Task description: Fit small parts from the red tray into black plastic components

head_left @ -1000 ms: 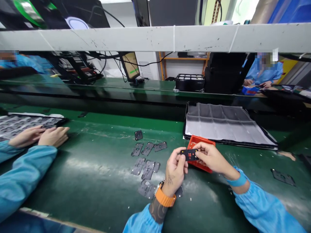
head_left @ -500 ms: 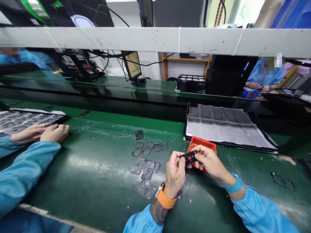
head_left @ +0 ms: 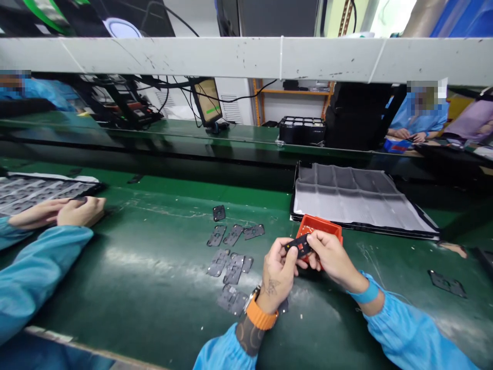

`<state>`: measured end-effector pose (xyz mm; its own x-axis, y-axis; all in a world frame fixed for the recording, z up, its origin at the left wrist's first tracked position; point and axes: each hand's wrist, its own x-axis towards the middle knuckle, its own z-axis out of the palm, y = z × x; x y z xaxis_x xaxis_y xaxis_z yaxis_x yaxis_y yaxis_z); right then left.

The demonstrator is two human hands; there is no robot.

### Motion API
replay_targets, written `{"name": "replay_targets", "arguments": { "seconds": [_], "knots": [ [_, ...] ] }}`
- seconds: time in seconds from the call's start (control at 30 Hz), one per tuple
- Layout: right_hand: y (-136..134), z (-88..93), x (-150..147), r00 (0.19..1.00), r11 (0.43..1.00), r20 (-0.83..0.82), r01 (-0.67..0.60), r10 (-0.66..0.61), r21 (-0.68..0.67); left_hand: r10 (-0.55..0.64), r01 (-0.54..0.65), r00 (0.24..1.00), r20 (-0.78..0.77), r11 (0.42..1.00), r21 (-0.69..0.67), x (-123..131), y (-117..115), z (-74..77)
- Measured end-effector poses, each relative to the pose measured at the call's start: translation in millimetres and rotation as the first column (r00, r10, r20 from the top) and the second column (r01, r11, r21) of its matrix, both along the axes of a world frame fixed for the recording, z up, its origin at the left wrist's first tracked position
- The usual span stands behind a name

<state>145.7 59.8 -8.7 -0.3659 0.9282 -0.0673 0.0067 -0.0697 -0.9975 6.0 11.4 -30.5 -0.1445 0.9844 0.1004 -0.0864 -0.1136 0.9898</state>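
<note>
Between my two hands is a small flat black plastic part [head_left: 299, 246] with cut-outs, held above the near side of a red bin [head_left: 321, 224]. My left hand [head_left: 278, 267] grips its left end, thumb on top. At the other end, the fingers of my right hand [head_left: 327, 253] are closed on the part's upper right corner. Small pale bits show inside the bin, partly hidden by my hands. Left of my hands, several similar black plates [head_left: 233, 269] lie loose, some overlapping. One small squarish black piece [head_left: 219, 213] lies behind them.
A stack of black trays under a translucent sheet [head_left: 358, 198] lies behind the bin. One black plate [head_left: 447, 283] is at far right. A co-worker's hands [head_left: 79, 209] work at the left beside a filled tray [head_left: 42, 187]. A grey beam [head_left: 246, 57] crosses above the green bench [head_left: 154, 288].
My right fingers have shifted slightly left along the part's end, and my left thumb has slid across its face. The part stays in both hands. The view has moved a little.
</note>
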Motion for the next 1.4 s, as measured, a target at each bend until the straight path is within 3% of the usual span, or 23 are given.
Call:
{"name": "replay_targets", "arguments": {
  "seconds": [0.17, 0.4, 0.63, 0.97, 1.23, 1.4],
  "knots": [
    [0.7, 2.5, 0.8, 1.000, 0.999, -0.009, -0.008, 0.008, -0.034, -0.060, 0.059, 0.998, -0.021, 0.997, -0.052, -0.7, 0.3, -2.0],
    [4.0, 7.7, 7.0, 0.994, 0.994, -0.031, -0.109, 0.108, -0.003, -0.023, 0.020, 0.997, -0.075, 0.999, -0.040, -4.0, 0.0, 0.9],
    [3.4, 1.0, 2.2, 1.000, 0.999, 0.012, -0.013, 0.014, -0.033, -0.025, 0.019, 0.987, -0.157, 0.999, -0.034, -4.6, -2.5, 2.8],
    [3.0, 1.1, -1.8, 1.000, 1.000, -0.030, -0.002, 0.002, 0.001, -0.055, 0.050, 0.998, -0.043, 0.993, -0.105, -2.7, 0.4, 2.1],
    [3.9, 8.5, -3.8, 0.994, 0.990, 0.001, 0.113, -0.114, 0.084, -0.110, 0.101, 0.991, -0.074, 0.988, -0.120, -5.2, 2.2, -4.3],
    [-0.3, 3.2, -3.8, 0.989, 0.983, -0.018, 0.151, -0.150, 0.102, -0.088, 0.081, 0.995, -0.049, 0.986, -0.143, -2.9, -0.5, -1.4]
  ]
}}
